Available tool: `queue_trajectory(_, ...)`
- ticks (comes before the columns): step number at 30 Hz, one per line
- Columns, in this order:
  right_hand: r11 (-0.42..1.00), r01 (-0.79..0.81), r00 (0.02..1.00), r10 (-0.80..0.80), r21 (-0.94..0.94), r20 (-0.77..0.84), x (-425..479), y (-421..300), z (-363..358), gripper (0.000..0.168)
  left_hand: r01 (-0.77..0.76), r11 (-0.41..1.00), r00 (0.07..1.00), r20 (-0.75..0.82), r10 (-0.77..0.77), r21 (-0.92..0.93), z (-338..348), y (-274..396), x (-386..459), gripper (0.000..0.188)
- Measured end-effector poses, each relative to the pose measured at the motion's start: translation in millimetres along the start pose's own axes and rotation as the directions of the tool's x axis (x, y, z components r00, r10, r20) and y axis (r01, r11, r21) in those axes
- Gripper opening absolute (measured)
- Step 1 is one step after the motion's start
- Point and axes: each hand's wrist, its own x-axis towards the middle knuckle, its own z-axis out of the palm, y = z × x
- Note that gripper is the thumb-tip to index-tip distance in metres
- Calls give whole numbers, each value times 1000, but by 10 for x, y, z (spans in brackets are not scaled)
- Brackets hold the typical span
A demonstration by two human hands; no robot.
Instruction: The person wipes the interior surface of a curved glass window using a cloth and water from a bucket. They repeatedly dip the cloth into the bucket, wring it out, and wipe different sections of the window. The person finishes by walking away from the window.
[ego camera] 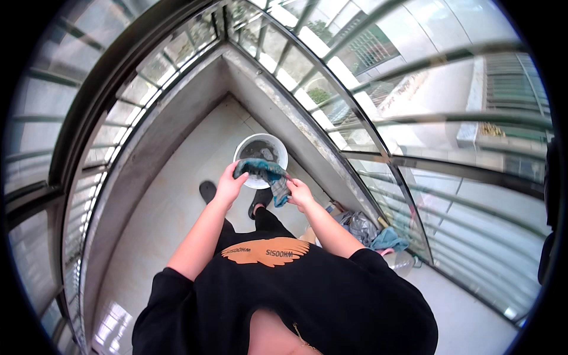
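A teal and grey patterned cloth (280, 184) is stretched between my two hands, over the near side of a white bucket (282, 148). My left hand (230, 184) pinches one end of it between thumb and fingers. At the other end my right hand (299, 194) grips the edge, and a part of the cloth hangs down beside it. Dark, murky water (259, 150) with some foam shows in the bucket, which stands on the floor. The cloth hides part of the bucket's near rim.
Low concrete walls (284, 104) meet in a corner beyond the bucket, under barred windows (306, 75). My feet in dark clogs (207, 191) stand on the tiled floor (177, 177). Grey plastic bags (361, 228) and a teal cloth (389, 239) lie by the right wall.
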Motion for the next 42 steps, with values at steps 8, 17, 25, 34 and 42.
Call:
queue_trajectory(8,939,114,986,-68,-324,149,1673,361,247,29,210,977,961,-190,-203,18,436,-1522,882,41)
queue_trajectory(17,723,164,934,-332,-671,-130,3149,562,585,37,349,829,910,-55,-412,-437,673,-3063,1327,42)
queue_trajectory(25,465,-6,949,-276,-885,-152,4531,1699,1164,59,392,656,887,75,-456,-645,757,-3322,1547,44)
queue_trajectory(34,498,-85,933,-263,-863,-244,4922,1881,1041,15,498,498,770,97,-631,-710,753,-3167,1776,60)
queue_trajectory(42,930,368,929,-368,-11,46,2456,1049,939,30,491,386,701,92,-707,-781,718,-3000,2119,88)
